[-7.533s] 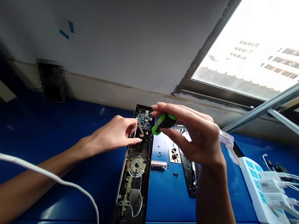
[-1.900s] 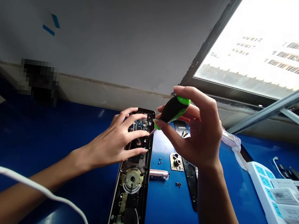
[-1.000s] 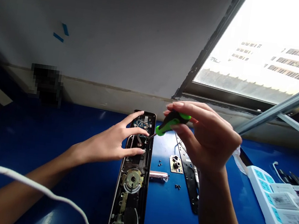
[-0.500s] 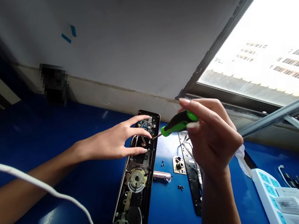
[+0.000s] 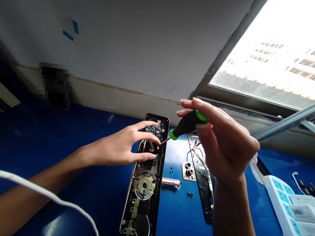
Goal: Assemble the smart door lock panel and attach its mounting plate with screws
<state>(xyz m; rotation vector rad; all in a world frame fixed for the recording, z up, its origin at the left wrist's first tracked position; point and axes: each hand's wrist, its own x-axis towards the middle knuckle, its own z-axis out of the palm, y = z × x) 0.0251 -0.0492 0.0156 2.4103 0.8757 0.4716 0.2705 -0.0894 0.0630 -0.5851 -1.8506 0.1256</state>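
Note:
In my right hand point(image 5: 224, 142) is a green-and-black screwdriver point(image 5: 188, 125), its fingers around the handle. The shaft slants down to the left, with its tip inside a long black device housing point(image 5: 158, 195) that looks like an opened electronic door lock. My left hand point(image 5: 122, 142) lies across the housing's upper part, fingers spread, thumb and index fingertips close to the screwdriver tip. Near those fingertips sits a blue circuit board point(image 5: 152, 129), partly covered by the hand. A round metal mechanism point(image 5: 144, 186) shows lower in the housing. The screw under the tip is too small to make out.
Small black screws point(image 5: 190, 194), a square metal part point(image 5: 188, 171) and a perforated black plate point(image 5: 205, 213) with wires lie on the blue table point(image 5: 183, 230). A white power strip point(image 5: 278, 211) is at the right. A white cable point(image 5: 56, 199) crosses above my left forearm.
My right hand's fingers have shifted and turned around the screwdriver handle, with more of its black side showing. The tip stays in the housing. My left hand keeps nearly the same place.

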